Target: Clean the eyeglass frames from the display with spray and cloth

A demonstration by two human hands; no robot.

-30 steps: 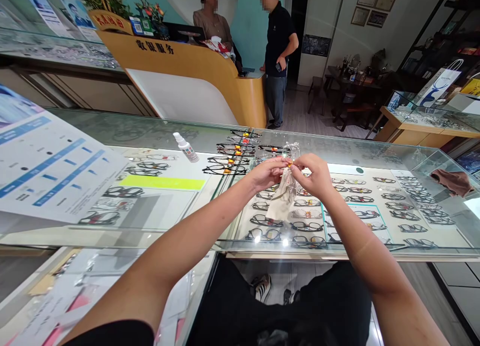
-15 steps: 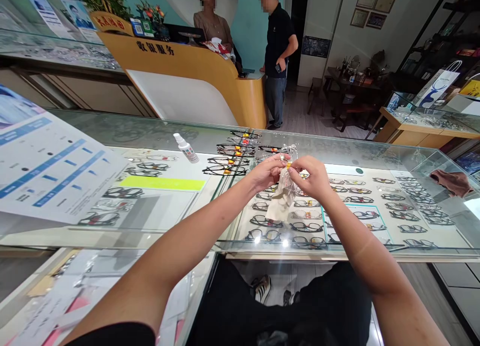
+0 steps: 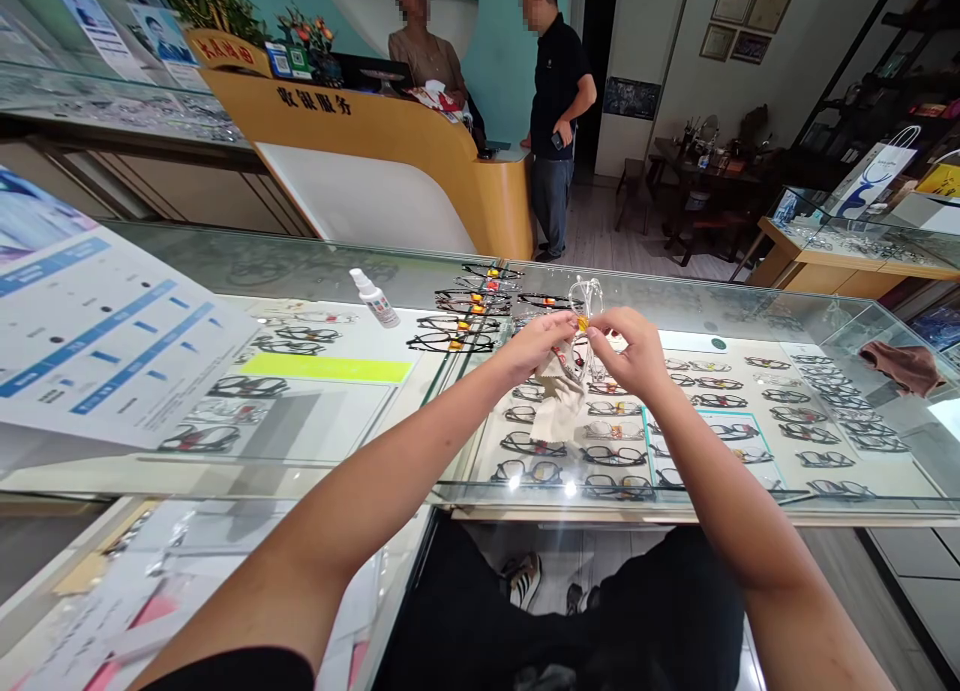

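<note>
Over the glass display case point(image 3: 450, 481), both my hands are closed at a pair of clear-framed eyeglasses point(image 3: 587, 293) with a yellow-orange tag at the fingertips. My left hand point(image 3: 541, 343) pinches the glasses from the left. From under its fingers hangs a beige cleaning cloth point(image 3: 559, 411). My right hand point(image 3: 631, 349) grips them from the right, thumb and index finger close to the tag. My fingers partly hide the lenses. Left of my hands, several dark-framed glasses point(image 3: 454, 323) lie in a column on the glass top.
A white spray bottle point(image 3: 373, 299) stands on the glass to the left, near a printed sheet point(image 3: 112, 341). A brown cloth point(image 3: 902, 365) lies at the far right. Two people are at the wooden counter point(image 3: 420, 136) beyond. An open drawer point(image 3: 247, 571) is at lower left.
The eyeglasses have turned in my fingers, so their clear loops now stand higher above my hands. The cloth hangs lower and more bunched. My hands stay in nearly the same place.
</note>
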